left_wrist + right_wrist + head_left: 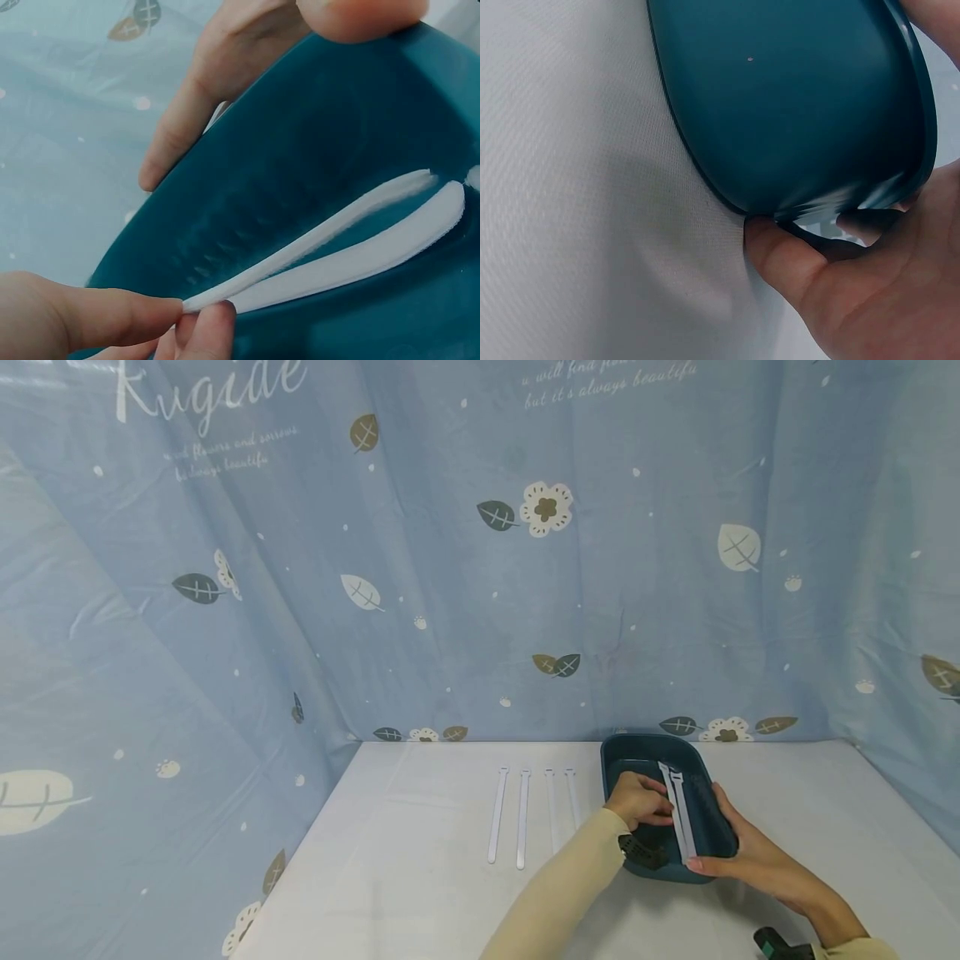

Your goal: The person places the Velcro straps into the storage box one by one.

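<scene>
A dark teal plastic bin [628,750] stands at the right of the table. My left hand [640,800] reaches inside it and pinches a white strap-style cable tie [315,234] near one end. A second white cable tie [360,261] lies close beside it in the bin, its near end by the same fingertips; whether they grip it too I cannot tell. My right hand [757,852] grips the bin's right side near the front corner, its thumb [780,251] near the rim and its fingers spread along the outer wall.
Left of the bin, several more white cable ties [522,818] lie side by side on the white table [420,860]; my left sleeve [558,893] covers part of some. A blue printed curtain [450,568] hangs behind the table and along its sides.
</scene>
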Demonstrator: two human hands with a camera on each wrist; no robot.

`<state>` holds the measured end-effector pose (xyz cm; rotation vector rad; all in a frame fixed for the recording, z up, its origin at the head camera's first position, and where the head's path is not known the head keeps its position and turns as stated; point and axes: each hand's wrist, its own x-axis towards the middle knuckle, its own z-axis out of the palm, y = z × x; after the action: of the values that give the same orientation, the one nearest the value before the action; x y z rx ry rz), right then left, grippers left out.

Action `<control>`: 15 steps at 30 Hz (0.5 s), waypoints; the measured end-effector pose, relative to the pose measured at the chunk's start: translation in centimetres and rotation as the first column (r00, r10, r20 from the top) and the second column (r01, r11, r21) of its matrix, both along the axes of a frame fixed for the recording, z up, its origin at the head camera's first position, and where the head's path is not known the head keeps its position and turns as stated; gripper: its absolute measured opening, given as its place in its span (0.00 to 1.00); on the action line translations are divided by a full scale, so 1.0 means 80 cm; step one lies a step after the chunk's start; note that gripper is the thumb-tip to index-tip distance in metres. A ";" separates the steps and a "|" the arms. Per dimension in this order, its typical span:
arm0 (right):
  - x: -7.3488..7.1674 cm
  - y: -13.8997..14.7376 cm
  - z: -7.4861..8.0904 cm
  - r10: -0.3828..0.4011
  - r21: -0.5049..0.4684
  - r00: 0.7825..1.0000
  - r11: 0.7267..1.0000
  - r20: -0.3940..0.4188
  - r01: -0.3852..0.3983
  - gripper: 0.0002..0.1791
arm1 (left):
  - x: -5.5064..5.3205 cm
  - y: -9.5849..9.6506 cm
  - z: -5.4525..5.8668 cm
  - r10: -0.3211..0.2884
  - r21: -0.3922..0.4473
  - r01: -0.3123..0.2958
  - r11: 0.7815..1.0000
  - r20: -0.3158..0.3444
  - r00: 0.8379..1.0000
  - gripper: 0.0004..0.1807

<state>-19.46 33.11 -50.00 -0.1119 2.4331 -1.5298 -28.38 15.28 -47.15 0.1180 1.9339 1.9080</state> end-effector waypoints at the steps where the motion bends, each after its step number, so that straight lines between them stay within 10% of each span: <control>1: 0.000 0.000 0.000 0.000 0.000 1.000 1.000 0.000 0.000 0.69 | 0.000 0.000 0.000 -0.001 0.001 0.001 1.000 -0.001 1.000 0.13; 15: 0.001 0.000 0.000 -0.017 0.028 1.000 0.999 -0.001 0.017 0.69 | 0.001 -0.002 0.000 -0.009 0.010 0.009 1.000 -0.005 1.000 0.14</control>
<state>-19.40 33.09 -50.01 -0.0868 2.4610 -1.5029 -28.27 15.13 -47.18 0.1342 1.9246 1.9133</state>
